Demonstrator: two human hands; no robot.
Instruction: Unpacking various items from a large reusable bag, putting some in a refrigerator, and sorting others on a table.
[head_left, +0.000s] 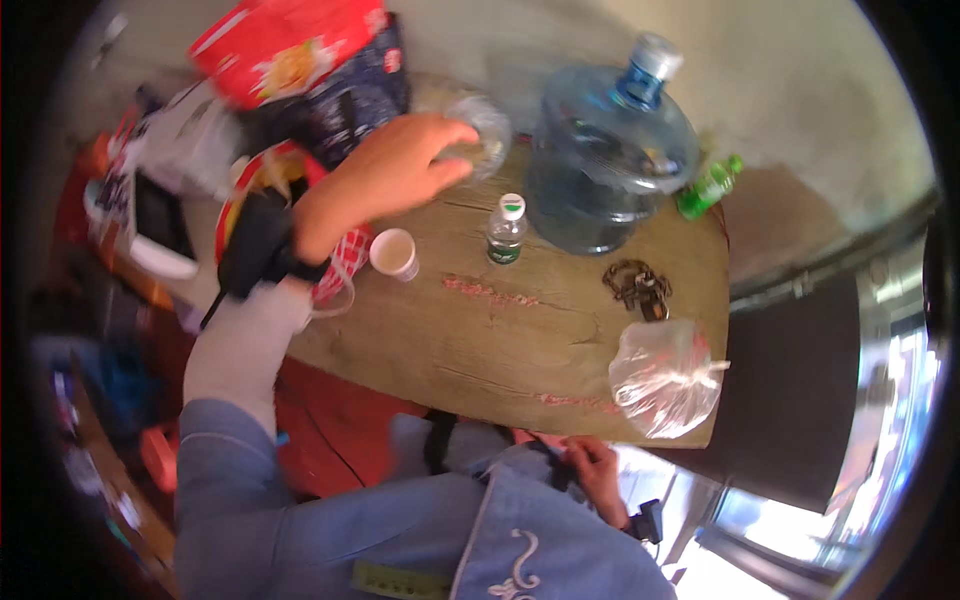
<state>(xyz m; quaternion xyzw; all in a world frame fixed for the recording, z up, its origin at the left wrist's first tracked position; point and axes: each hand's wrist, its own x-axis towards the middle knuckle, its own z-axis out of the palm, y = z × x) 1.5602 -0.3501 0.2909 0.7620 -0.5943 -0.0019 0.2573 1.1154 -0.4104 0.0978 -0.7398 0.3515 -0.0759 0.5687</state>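
My left hand (397, 161) is stretched across the wooden table, thumb and forefinger apart. Its fingertips overlap a clear plastic item (487, 124), blurred, at the table's back; whether they touch it I cannot tell. Below the hand stand a paper cup (394, 253) and a small clear water bottle (508, 231) with a white cap. Low by my lap, under the table's front edge, my right hand (596, 469) has curled fingers near a dark strap; what it holds is unclear. A knotted clear plastic bag (660, 390) lies at the table's right front corner.
A large blue water jug (611, 157) stands at the back right, with a green bottle (709, 187) beside it. A dark chain-like bunch (637, 289) lies nearer. Red and dark packages (300, 56), a white device (161, 225) and bags crowd the left.
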